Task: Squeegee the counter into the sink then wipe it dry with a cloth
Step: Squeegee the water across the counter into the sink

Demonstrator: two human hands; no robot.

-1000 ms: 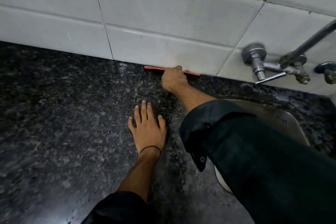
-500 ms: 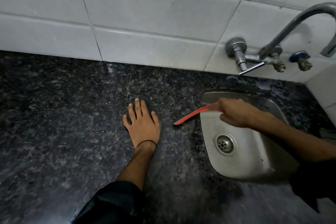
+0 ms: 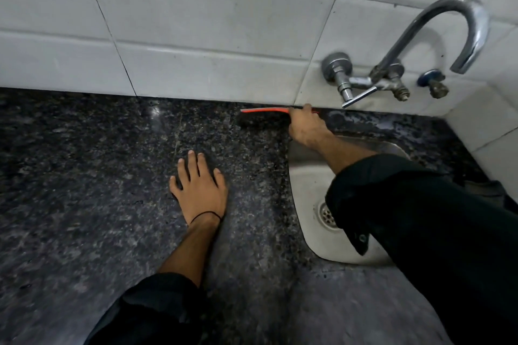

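Note:
The dark speckled granite counter (image 3: pixel 84 176) fills the left and front. A small steel sink (image 3: pixel 311 204) with a round drain is set into it at the right. My right hand (image 3: pixel 304 126) grips a red-edged squeegee (image 3: pixel 263 111), whose blade lies along the foot of the tiled wall, just behind the sink's left corner. My left hand (image 3: pixel 200 190) rests flat on the counter, fingers spread, to the left of the sink. No cloth is in view.
Light grey wall tiles (image 3: pixel 196 36) back the counter. A chrome gooseneck tap (image 3: pixel 437 36) with a lever handle and a second valve (image 3: pixel 433 84) juts from the wall above the sink. A tiled side wall (image 3: pixel 493 126) closes the right end.
My right hand has carried the squeegee from over the sink's left rim back up to the wall's foot. My left hand has stayed flat in place.

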